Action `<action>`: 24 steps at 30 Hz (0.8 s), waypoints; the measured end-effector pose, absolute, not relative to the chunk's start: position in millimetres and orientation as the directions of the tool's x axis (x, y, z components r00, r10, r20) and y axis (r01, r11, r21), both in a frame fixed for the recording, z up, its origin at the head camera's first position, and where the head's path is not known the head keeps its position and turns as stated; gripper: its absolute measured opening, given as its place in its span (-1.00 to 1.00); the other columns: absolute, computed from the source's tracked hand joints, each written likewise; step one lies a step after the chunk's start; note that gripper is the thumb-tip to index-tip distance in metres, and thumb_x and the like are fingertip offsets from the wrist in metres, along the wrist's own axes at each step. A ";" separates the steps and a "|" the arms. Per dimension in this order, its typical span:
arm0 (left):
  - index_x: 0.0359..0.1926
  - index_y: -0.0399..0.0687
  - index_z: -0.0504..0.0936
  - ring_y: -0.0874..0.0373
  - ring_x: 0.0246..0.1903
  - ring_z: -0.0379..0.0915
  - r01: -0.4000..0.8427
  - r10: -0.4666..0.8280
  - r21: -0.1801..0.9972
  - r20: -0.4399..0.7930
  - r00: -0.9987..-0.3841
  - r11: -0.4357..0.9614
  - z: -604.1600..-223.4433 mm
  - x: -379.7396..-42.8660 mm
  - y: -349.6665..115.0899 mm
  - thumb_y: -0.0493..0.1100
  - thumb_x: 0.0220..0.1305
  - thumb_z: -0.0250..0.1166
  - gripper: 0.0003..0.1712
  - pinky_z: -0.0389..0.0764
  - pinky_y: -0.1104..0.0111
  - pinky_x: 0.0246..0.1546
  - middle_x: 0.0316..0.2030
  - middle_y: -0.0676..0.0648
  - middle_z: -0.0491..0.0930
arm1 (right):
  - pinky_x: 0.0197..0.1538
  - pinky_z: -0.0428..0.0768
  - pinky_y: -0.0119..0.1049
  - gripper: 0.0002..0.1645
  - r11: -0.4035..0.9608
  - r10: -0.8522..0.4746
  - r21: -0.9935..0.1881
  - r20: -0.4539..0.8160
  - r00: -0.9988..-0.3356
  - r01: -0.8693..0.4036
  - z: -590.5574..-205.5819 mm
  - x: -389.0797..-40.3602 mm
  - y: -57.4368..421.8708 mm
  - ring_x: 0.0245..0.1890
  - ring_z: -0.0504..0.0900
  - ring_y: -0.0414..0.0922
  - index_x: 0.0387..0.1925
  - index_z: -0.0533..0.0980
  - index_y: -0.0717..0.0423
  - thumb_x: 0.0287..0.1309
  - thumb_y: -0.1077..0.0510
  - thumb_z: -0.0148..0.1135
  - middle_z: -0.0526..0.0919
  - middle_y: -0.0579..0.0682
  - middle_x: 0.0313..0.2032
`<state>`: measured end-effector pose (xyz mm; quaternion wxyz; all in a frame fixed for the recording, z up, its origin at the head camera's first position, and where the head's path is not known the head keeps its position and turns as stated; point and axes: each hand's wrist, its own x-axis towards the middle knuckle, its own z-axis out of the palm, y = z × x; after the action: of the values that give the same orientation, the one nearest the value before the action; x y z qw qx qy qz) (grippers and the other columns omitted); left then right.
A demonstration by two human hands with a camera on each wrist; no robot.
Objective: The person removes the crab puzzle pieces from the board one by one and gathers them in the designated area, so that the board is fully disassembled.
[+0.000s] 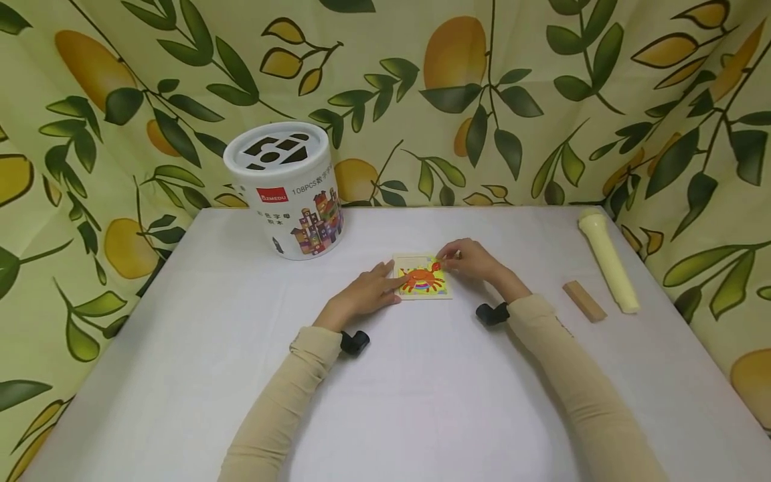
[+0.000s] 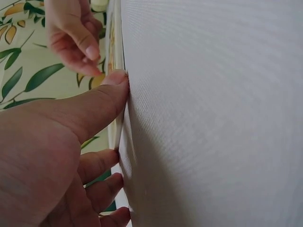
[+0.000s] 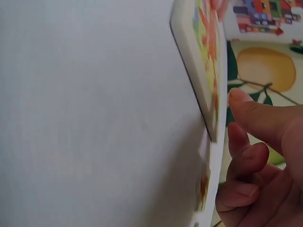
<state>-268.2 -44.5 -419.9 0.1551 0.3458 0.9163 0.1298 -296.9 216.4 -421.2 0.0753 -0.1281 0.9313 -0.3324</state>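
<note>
"How do the fingers stand?"

"On the left hand [image 1: 365, 292] they are straight: the index lies over the crab puzzle board [image 1: 426, 278], the thumb touches its edge. On the right hand [image 1: 476, 261], thumb and index are apart, nothing visible between."

"Which relation matters most?"

"The board, squarish, without clear long axis, lies just left of the right fingertips. The left hand is nearer, already touching. One blurred small coloured piece [image 3: 202, 191] seems to lie below the right fingers."

"And farther?"

"A wooden block [image 1: 584, 301] rightward; a 108PCS tub [image 1: 289, 227] back left."
</note>
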 end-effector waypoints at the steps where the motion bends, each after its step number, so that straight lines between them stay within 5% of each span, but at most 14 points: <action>1: 0.35 0.21 0.20 -0.12 0.41 -0.21 0.592 0.674 0.349 -0.197 -0.712 0.727 -420.0 -268.3 -44.3 0.09 0.33 0.02 -0.42 0.03 -0.02 0.34 0.42 -0.20 -0.10 | -0.30 0.36 -0.33 -0.77 0.744 -0.307 -0.634 -0.043 -0.951 -0.211 -421.5 -296.3 211.8 -0.35 0.39 -0.06 -0.17 0.59 0.19 0.10 0.25 0.22 0.55 0.09 -0.31; 8: 0.35 0.23 0.19 -0.11 0.42 -0.21 0.590 0.671 0.348 -0.192 -0.716 0.729 -421.1 -268.7 -43.7 0.09 0.33 0.02 -0.42 0.03 -0.01 0.35 0.42 -0.19 -0.09 | -0.13 0.36 -0.21 -0.81 0.759 -0.333 -0.599 -0.019 -0.943 -0.256 -422.2 -293.8 198.1 -0.22 0.39 0.00 -0.22 0.60 0.17 0.08 0.23 0.24 0.49 0.12 -0.26; 16: 0.34 0.21 0.20 -0.12 0.41 -0.19 0.600 0.676 0.340 -0.181 -0.714 0.724 -420.5 -268.0 -43.6 0.08 0.33 0.03 -0.42 0.05 -0.02 0.33 0.42 -0.20 -0.07 | -0.18 0.29 -0.22 -0.88 0.771 -0.341 -0.585 -0.045 -0.939 -0.252 -425.2 -295.6 196.5 -0.24 0.30 0.00 -0.26 0.58 0.11 0.11 0.23 0.22 0.35 0.13 -0.24; 24: 0.35 0.21 0.20 -0.13 0.41 -0.19 0.601 0.675 0.329 -0.187 -0.714 0.728 -420.1 -267.8 -43.1 0.08 0.33 0.03 -0.42 0.07 -0.03 0.32 0.41 -0.21 -0.07 | -0.14 0.33 -0.18 -0.85 0.764 -0.335 -0.592 -0.022 -0.942 -0.257 -425.8 -295.8 196.4 -0.23 0.33 0.01 -0.24 0.55 0.11 0.10 0.25 0.22 0.41 0.14 -0.23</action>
<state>-267.8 -43.1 -420.1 0.1485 0.3476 0.9176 0.1230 -295.8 196.4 -425.8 0.0635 -0.1579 0.9369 -0.3055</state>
